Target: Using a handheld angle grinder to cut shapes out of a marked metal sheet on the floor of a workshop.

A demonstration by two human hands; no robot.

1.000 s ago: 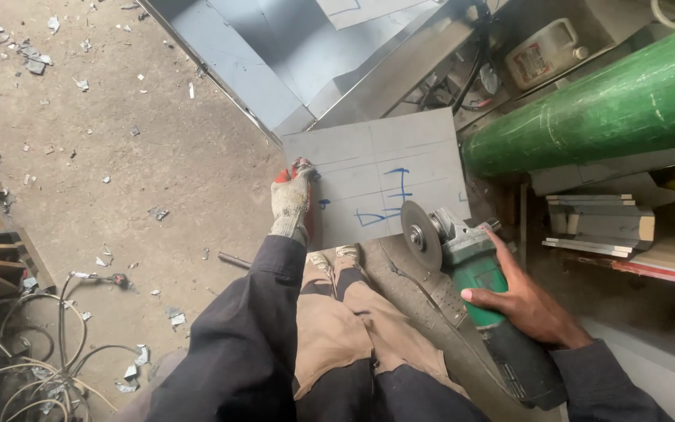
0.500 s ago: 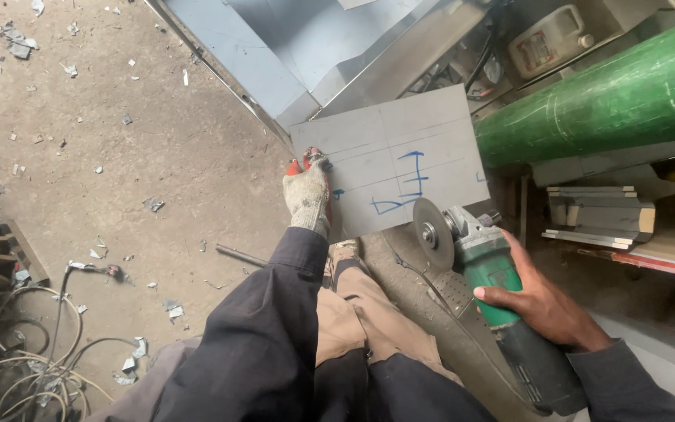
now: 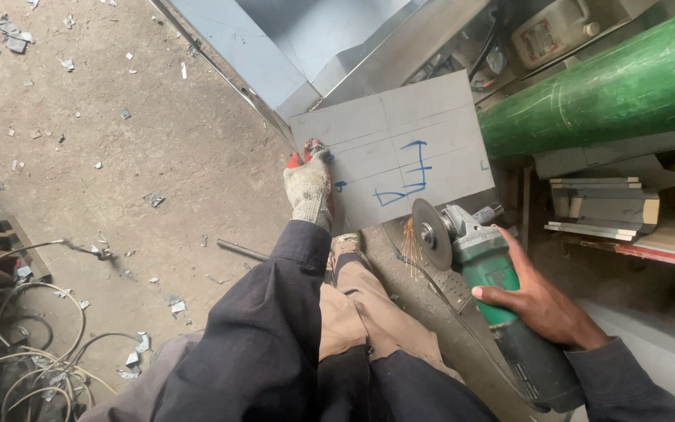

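We see a grey metal sheet (image 3: 400, 141) lying flat on the ground ahead of us, scored with straight lines and marked in blue. It sits between a folded grey metal panel (image 3: 275, 47) above it and our knees below. At its lower right edge is the disc of a green angle grinder (image 3: 486, 266), with a few orange sparks just under the disc. Our right hand (image 3: 544, 309), bare, is wrapped around the grinder's body. Our left hand (image 3: 310, 187), in a worn knit glove with red fingertips, presses flat on the sheet's left edge, fingers spread and gripping nothing. A large green cylinder (image 3: 603, 94) lies to the right of the sheet, with stacked boards (image 3: 603, 207) beneath it. Metal scraps dot the dusty floor (image 3: 119, 156), and tangled cables (image 3: 33, 352) lie at lower left.
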